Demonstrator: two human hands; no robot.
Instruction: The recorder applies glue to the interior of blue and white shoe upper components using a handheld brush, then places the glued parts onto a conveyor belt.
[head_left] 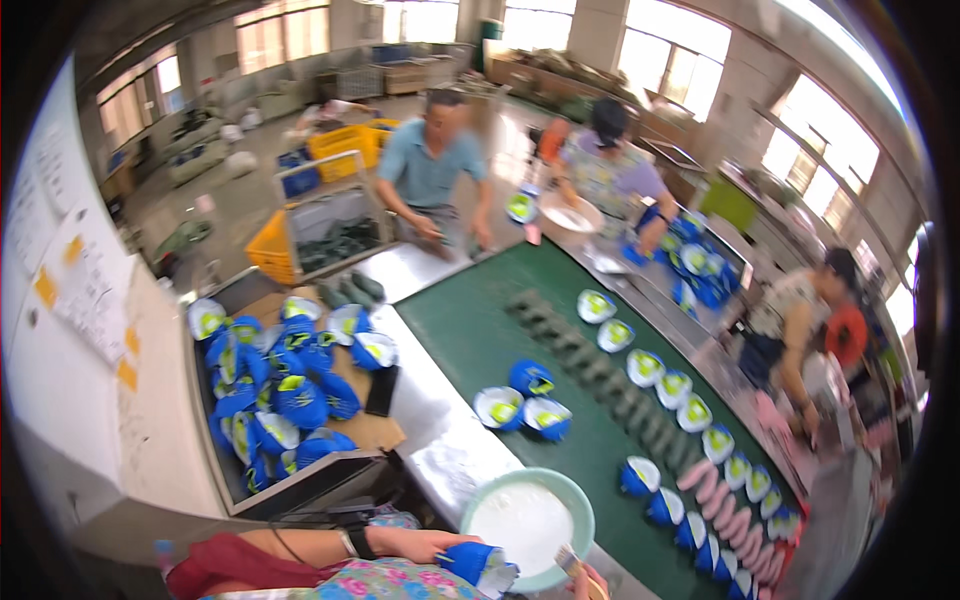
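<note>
At the lower edge my left hand [422,545] is closed around a blue shoe upper [468,563] with a pale inside, beside a light green basin [587,505]. White liquid [520,520] fills much of the basin. My right hand [593,584], partly cut off by the lower edge, grips a brush [569,560], its bristles by the basin's near rim. Three more blue uppers, one of them a blue upper [547,418] with a white and lime inside, lie together on the green conveyor belt [450,320] past the basin.
To the left stands a bin [335,478] heaped with blue uppers [300,400]; a black phone [381,391] lies alongside. Along the belt run rows of uppers, dark shoe-shaped pieces [600,375] and pink pieces [735,520]. Co-workers, including a person in a blue shirt [430,165], work across the belt.
</note>
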